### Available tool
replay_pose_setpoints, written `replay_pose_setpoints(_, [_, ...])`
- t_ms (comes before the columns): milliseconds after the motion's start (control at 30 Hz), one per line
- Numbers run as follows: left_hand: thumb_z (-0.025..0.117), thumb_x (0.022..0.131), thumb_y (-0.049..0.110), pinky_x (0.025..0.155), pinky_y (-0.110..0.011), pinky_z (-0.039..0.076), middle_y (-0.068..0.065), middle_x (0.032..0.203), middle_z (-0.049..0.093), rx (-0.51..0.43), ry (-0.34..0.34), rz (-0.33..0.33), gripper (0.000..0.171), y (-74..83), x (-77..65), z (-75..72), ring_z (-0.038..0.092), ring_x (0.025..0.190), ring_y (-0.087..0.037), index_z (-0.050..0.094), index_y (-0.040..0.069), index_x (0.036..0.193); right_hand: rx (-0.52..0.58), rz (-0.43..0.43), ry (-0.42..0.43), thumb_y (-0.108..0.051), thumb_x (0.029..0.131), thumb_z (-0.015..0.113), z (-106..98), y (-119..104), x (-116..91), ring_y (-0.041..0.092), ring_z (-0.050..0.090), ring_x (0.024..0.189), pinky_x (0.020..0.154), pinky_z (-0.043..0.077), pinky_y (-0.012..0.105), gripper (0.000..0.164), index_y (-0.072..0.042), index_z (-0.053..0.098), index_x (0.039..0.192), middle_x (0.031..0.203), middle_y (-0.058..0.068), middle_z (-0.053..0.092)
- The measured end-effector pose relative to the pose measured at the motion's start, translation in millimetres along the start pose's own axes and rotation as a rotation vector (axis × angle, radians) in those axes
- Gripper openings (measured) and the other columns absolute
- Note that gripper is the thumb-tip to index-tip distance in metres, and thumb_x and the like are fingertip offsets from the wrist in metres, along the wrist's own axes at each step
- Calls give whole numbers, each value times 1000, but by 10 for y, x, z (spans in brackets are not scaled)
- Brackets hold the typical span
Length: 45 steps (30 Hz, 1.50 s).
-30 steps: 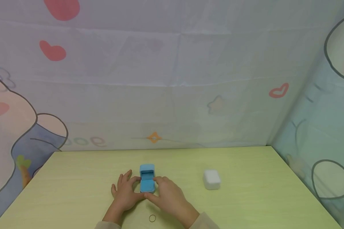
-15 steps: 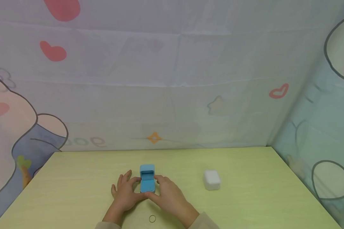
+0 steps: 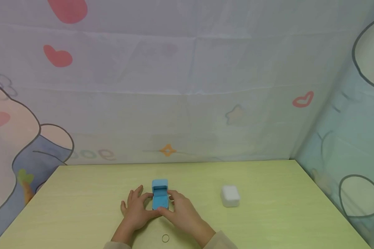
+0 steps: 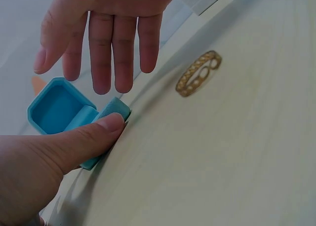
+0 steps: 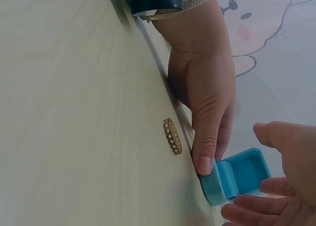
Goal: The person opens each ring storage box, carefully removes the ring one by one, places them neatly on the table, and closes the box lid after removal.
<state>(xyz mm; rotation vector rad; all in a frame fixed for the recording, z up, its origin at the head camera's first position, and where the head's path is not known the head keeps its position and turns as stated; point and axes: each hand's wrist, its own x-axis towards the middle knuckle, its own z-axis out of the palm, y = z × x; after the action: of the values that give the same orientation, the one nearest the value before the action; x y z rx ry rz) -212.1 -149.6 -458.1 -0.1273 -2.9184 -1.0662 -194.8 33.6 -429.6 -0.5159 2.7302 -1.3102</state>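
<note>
A small light-blue ring box point(image 3: 160, 201) stands on the table with its lid up. My left hand point(image 3: 136, 211) holds it from the left, index finger at its side and thumb point(image 4: 106, 130) against the front. On the other side is my right hand point(image 3: 187, 212), its thumb and index finger around the box's near right corner in the head view. In the left wrist view that hand's fingers point(image 4: 123, 53) hang straight, and its thumb point(image 5: 269, 134) is apart from the box in the right wrist view. A gold openwork ring point(image 5: 172, 137) lies on the table nearer to me.
A white box with rounded edges point(image 3: 230, 196) stands to the right on the pale yellow-green table point(image 3: 277, 214). Behind the table hangs a cloth backdrop point(image 3: 187, 121) with cartoon prints, and another printed cloth point(image 3: 355, 138) borders the right side.
My right thumb has shifted slightly up from the front of the ring box, and the right index finger has moved a little. The left hand, ring box, ring and white box keep their places.
</note>
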Motion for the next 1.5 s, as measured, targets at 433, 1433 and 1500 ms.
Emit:
replay_pose_setpoints(433, [80, 63, 56, 100, -77, -1, -25, 152, 22, -6, 9, -2, 75, -4, -3, 6, 6, 139, -54, 61, 10, 120, 42, -8, -15, -40, 90, 62, 35, 52, 43, 33, 60, 113, 89, 52, 42, 64, -3, 42, 139, 131, 18, 56])
replay_pose_setpoints(1433, [80, 65, 54, 99, -77, -1, -25, 151, 23, -5, 10, 7, 73, 27, -13, -3, 6, 139, -54, 61, 10, 120, 85, -14, -22, -40, 91, 61, 86, 119, 109, 35, 56, 119, 95, 48, 47, 67, -2, 38, 141, 139, 20, 49])
replay_pose_setpoints(1500, [80, 64, 54, 100, -76, -2, -25, 152, 23, -13, 9, 2, 73, 24, -10, 4, 6, 139, -53, 61, 10, 119, 105, -6, -10, -39, 91, 61, 88, 120, 109, 34, 56, 120, 95, 48, 48, 65, -3, 38, 140, 139, 20, 48])
